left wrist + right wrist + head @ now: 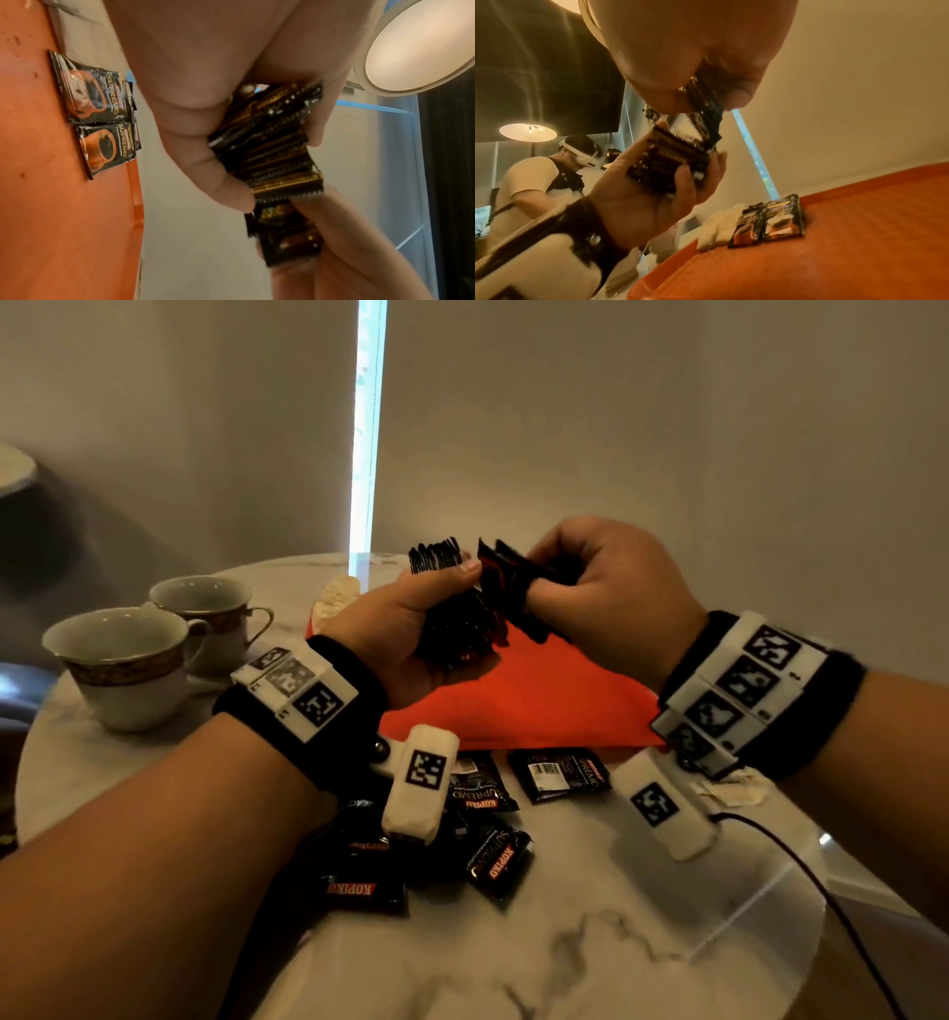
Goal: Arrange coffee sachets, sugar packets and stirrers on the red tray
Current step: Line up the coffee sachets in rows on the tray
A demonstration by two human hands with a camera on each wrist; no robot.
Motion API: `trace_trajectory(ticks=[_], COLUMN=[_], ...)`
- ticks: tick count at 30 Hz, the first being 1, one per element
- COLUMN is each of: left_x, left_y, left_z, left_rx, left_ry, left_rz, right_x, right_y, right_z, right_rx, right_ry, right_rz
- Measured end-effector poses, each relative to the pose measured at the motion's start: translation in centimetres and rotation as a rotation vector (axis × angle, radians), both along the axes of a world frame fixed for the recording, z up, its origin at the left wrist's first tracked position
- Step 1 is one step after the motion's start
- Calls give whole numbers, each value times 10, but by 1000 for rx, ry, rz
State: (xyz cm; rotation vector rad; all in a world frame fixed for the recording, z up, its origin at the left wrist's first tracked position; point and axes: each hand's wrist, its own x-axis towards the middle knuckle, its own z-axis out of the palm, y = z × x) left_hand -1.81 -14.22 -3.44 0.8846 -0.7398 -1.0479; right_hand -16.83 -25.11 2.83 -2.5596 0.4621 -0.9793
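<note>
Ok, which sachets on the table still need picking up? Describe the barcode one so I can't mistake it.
Start at the red tray on the marble table. Along the tray's near edge, loose coffee sachets lie scattered under the wrists. The barcode sachet is the rightmost, lying alone with its back up, a white barcode showing, while the others show red Kopiko lettering.

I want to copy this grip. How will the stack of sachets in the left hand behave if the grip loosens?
The stack of sachets looks glossy, so it would probably slide and fan apart. The left hand wraps it fully, suggesting little weight. The sachets the right hand pinches bend, so likely floppy.
</note>
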Motion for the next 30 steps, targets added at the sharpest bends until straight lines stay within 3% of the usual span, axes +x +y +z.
trace_trajectory(ticks=[6, 11, 15, 24, 27, 30], left_x=[9, 10, 1, -4, -2, 1], left_y=[4, 3, 2, 6, 5, 5], left_z=[0, -1, 0, 2, 1, 1], left_rx=[-18, -80, -116, -165, -145, -57], left_ry=[-45, 33, 56, 41, 25, 37], left_rz=[-61, -78, -174, -232, -182, -20], right_x=[16, 13, 17, 21, 17, 6], right_y=[16, 9, 9, 9, 5, -3], right_z=[-13, -10, -16, -19, -18, -17], right_rx=[81, 8, 171, 76, 67, 39], right_ry=[70, 239, 147, 138, 187, 252], right_rz=[218, 278, 397, 383, 377, 277])
